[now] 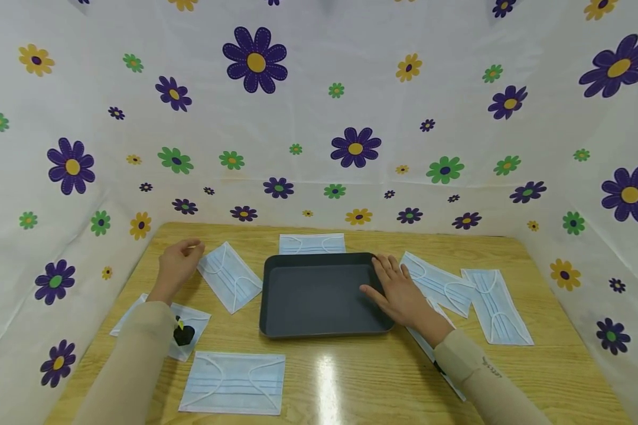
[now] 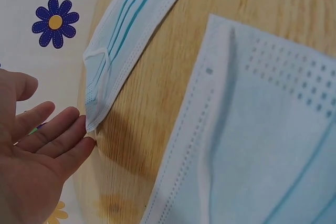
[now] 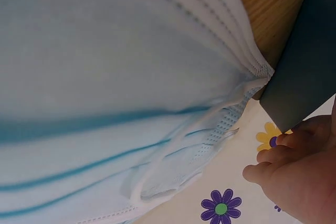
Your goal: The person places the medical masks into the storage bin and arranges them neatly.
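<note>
A dark grey rectangular tray (image 1: 324, 301) lies in the middle of the wooden table. My right hand (image 1: 399, 292) rests at its right rim near the far corner, fingers extended; the right wrist view shows those fingers against the tray's side (image 3: 304, 61). My left hand (image 1: 178, 265) is left of the tray, beside a tilted light-blue face mask (image 1: 230, 277). In the left wrist view its loosely bent fingers (image 2: 68, 150) meet a corner of that mask (image 2: 126, 40); whether they touch it, I cannot tell. Another mask (image 1: 425, 342) lies partly hidden under the right wrist.
More masks lie about: one behind the tray (image 1: 312, 243), two at the right, one front left (image 1: 233, 383), and others under the left forearm. A small black object (image 1: 184, 335) shows by that forearm. Flower-patterned cloth (image 1: 298, 118) walls the table's back and sides.
</note>
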Motion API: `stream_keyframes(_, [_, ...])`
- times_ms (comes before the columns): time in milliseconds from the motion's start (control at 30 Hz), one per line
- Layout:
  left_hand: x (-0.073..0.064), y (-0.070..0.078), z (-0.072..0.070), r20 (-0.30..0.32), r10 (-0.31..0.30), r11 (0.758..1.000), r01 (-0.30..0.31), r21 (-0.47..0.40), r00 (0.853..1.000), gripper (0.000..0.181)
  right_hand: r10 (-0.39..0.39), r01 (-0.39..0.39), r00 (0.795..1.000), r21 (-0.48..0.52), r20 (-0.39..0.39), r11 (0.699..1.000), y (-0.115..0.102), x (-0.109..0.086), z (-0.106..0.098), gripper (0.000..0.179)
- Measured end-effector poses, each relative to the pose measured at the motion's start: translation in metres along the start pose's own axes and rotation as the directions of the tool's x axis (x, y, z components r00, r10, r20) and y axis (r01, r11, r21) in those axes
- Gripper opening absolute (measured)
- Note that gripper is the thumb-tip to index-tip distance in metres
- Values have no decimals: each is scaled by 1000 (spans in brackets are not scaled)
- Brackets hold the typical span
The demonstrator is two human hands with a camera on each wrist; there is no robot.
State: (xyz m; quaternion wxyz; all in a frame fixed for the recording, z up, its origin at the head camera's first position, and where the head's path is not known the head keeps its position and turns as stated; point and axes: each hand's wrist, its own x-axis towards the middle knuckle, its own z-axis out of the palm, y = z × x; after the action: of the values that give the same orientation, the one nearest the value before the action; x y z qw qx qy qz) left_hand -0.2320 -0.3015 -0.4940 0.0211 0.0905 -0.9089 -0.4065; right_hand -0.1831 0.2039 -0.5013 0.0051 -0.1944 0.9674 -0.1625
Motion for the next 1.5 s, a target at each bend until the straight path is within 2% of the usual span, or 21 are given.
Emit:
stream_keyframes(267, [3, -2, 0, 9, 9, 999, -10, 39, 1000, 48, -6, 6, 1000, 0, -7, 1000, -2, 0, 0, 83])
stream_keyframes(533, [5, -6, -6, 58, -4, 999, 1, 49, 998, 46, -2, 2, 1000, 4, 6, 1000, -4, -1, -1, 84])
stream_keyframes(700, [9, -7, -10, 107, -56, 998, 51, 44, 993, 46, 2, -2, 1000, 1, 2, 1000, -3, -1, -1, 83])
stream_keyframes(900, [11, -6, -11, 162, -125, 992, 122, 25, 979, 44, 8, -8, 1000, -13, 1, 1000, -2, -1, 0, 82])
stream_keyframes(1133, [13, -6, -8, 220, -172, 985, 175, 9, 960, 47, 9, -9, 1000, -17, 4, 1000, -1, -1, 1, 82])
stream_keyframes(1300, [12, -3, -7, 239, -164, 986, 168, 7, 957, 48, 4, -4, 1000, -20, 4, 1000, -2, -1, 1, 82])
stream_keyframes(1500, [10, -2, -5, 246, -116, 993, 112, 30, 962, 50, 3, -3, 1000, -24, 7, 1000, -2, -1, 1, 81])
